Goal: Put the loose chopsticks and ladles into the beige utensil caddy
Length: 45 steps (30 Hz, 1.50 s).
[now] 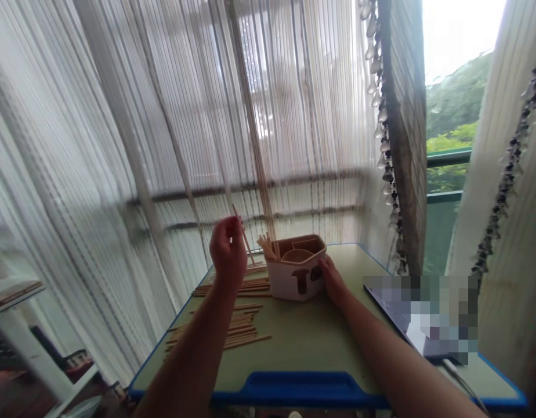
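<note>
My left hand (228,247) is raised above the left side of the table, its fingers pinched on a thin wooden chopstick (249,247) that slants down to the right. My right hand (331,278) grips the right side of a white holder box (288,281) with brown compartments and a brown mark on its front. Several pale sticks (269,247) stand in the box's left compartment, leaning outward. To the left of the box, rows of loose chopsticks (246,287) lie on the table, and another group (242,330) lies nearer to me, partly hidden behind my left forearm.
The pale table (311,342) has a blue rim and a blue tray ledge (298,383) at the front. A tablet-like device (394,316), partly pixelated, lies on the right with a white cable (462,377). Sheer curtains (185,116) hang behind the table.
</note>
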Tool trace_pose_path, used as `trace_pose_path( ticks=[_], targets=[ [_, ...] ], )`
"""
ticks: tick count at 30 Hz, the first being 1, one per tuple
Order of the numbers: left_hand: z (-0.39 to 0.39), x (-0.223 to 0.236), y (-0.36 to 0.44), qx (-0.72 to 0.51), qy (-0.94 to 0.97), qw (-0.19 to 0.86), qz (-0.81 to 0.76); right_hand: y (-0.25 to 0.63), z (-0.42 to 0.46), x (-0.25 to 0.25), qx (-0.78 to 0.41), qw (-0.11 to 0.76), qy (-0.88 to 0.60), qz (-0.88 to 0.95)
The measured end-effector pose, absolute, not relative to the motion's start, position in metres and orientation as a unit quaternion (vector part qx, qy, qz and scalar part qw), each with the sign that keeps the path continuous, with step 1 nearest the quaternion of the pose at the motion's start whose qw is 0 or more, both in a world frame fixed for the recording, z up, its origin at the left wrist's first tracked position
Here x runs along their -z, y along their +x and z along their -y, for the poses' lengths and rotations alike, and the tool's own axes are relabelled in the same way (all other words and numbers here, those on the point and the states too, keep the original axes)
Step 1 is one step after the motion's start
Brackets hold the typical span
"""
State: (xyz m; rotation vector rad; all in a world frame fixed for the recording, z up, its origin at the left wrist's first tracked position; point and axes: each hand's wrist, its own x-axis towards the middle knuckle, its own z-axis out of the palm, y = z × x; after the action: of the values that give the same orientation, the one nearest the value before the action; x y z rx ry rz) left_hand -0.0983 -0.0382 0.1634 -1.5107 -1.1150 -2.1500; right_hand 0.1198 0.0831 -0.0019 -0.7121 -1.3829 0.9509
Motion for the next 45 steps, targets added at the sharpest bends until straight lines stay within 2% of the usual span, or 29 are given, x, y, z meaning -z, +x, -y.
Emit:
trace_pose_path(
  ticks=[5,8,13,21,23,28,30,32,35,40,42,45],
  targets=[
    [0.02,-0.226,-0.086,0.818,-0.5,0.026,0.284,0.121,-0.076,-0.004,-0.436,0.602,-0.301,0.597],
    [0.013,-0.237,-0.086,0.831,-0.487,0.004,0.271,0.121,-0.076,-0.005,-0.443,0.586,-0.304,0.607],
    [-0.007,-0.211,-0.095,0.776,-0.541,0.019,0.324,0.122,-0.079,-0.005,-0.446,0.57,-0.315,0.613],
    [-0.028,-0.196,-0.111,0.611,-0.666,-0.093,0.417,0.122,-0.074,-0.009,-0.451,0.558,-0.335,0.611],
    [-0.026,-0.198,-0.115,0.554,-0.695,-0.068,0.454,0.123,-0.074,-0.009,-0.448,0.56,-0.329,0.615],
    [-0.019,-0.197,-0.117,0.389,-0.769,0.099,0.497,0.124,-0.072,-0.009,-0.459,0.557,-0.325,0.612],
    [-0.019,-0.195,-0.116,0.346,-0.783,0.11,0.505,0.124,-0.071,-0.01,-0.47,0.552,-0.324,0.608],
    [-0.019,-0.194,-0.115,0.313,-0.794,0.071,0.516,0.124,-0.07,-0.011,-0.476,0.551,-0.318,0.608],
    [-0.02,-0.191,-0.116,0.295,-0.785,-0.002,0.544,0.125,-0.068,-0.013,-0.441,0.568,-0.315,0.619],
    [-0.023,-0.188,-0.118,0.392,-0.755,-0.008,0.526,0.13,-0.064,-0.018,-0.239,0.639,-0.321,0.657],
    [-0.021,-0.187,-0.117,0.388,-0.767,-0.032,0.51,0.13,-0.063,-0.019,-0.269,0.629,-0.307,0.662],
    [-0.018,-0.185,-0.114,0.326,-0.806,-0.068,0.489,0.125,-0.063,-0.018,-0.373,0.585,-0.283,0.662]
  ],
)
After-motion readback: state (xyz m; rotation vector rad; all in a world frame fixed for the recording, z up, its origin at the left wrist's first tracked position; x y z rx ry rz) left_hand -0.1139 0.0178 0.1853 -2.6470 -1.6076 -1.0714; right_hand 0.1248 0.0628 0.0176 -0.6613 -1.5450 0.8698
